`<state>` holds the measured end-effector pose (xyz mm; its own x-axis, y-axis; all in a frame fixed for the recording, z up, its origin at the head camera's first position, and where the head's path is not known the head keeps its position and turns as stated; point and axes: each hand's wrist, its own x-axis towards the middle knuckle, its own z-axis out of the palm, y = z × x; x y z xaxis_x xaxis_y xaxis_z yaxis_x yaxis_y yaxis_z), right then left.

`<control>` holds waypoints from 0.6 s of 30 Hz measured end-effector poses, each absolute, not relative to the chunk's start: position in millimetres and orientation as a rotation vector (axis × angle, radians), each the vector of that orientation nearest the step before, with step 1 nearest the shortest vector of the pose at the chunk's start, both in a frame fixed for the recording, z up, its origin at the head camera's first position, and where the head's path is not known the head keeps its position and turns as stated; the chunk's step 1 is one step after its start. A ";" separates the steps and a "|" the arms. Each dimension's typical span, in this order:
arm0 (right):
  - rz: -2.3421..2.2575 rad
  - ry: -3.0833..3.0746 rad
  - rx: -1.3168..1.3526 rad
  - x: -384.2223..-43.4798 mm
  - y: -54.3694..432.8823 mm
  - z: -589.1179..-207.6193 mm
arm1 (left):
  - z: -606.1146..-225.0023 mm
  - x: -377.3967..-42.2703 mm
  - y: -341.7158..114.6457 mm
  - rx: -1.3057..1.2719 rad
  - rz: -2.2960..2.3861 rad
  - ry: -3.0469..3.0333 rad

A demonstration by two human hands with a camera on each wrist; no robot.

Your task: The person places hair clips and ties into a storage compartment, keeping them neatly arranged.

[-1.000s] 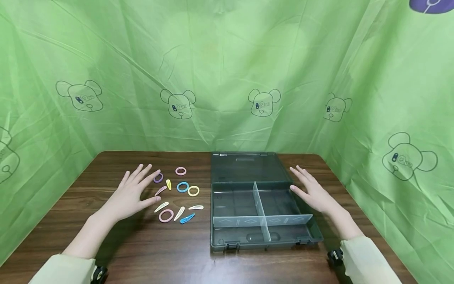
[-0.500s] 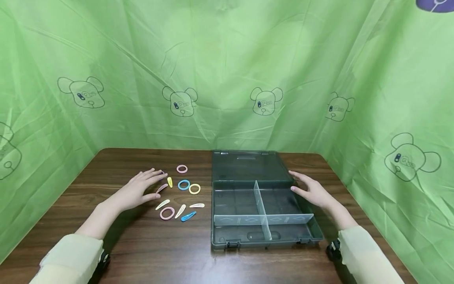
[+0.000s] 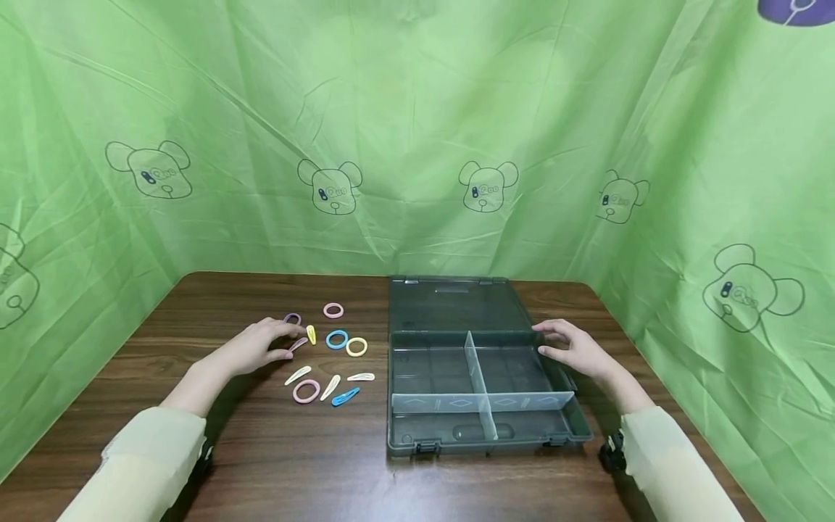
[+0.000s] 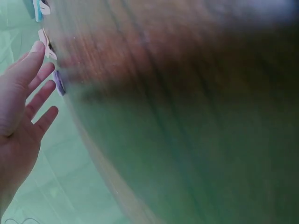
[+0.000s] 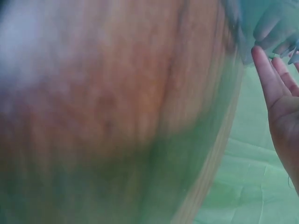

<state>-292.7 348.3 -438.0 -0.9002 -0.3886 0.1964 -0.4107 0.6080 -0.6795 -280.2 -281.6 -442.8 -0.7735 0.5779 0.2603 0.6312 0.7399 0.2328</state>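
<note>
**Q:** Where is the pink clip point(image 3: 299, 344) located?

**A:** It is located on the tabletop point(image 3: 293, 464), just to the right of the left hand point(image 3: 254, 349), close to the tips of thumb and forefinger. Its long axis is slanted, with the far end pointed rightward. The left hand is clearly the nearer.

**Q:** How are the hands set?

**A:** The left fingers are relaxed and separated from the thumb by a modest gap; contact with the clip cannot be confirmed. The right hand point(image 3: 579, 353) is placed at the right side of the box point(image 3: 457, 449), fingers loosely extended.

**Q:** Can any writing be read?

**A:** Lettering is printed on the bear-head motifs point(image 3: 335, 190) of the green curtain point(image 3: 404, 109), but it cannot be read with certainty. No label can be made out on clip or box.
</note>
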 end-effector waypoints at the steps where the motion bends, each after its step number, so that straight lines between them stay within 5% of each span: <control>1: 1.180 -2.784 0.716 -293.6 348.3 -438.1 | -443.7 -282.2 -281.3 -0.965 -0.467 -2.776; 18: 1.382 -2.903 0.531 -299.6 348.2 -439.8 | -445.2 -297.6 -269.7 -0.907 -0.592 -2.807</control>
<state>-299.6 348.2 -439.8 -0.9403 -0.3386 0.0340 -0.2398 0.5885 -0.7721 -297.6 -269.7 -445.2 -0.8101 0.5339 0.2422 0.5862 0.7419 0.3255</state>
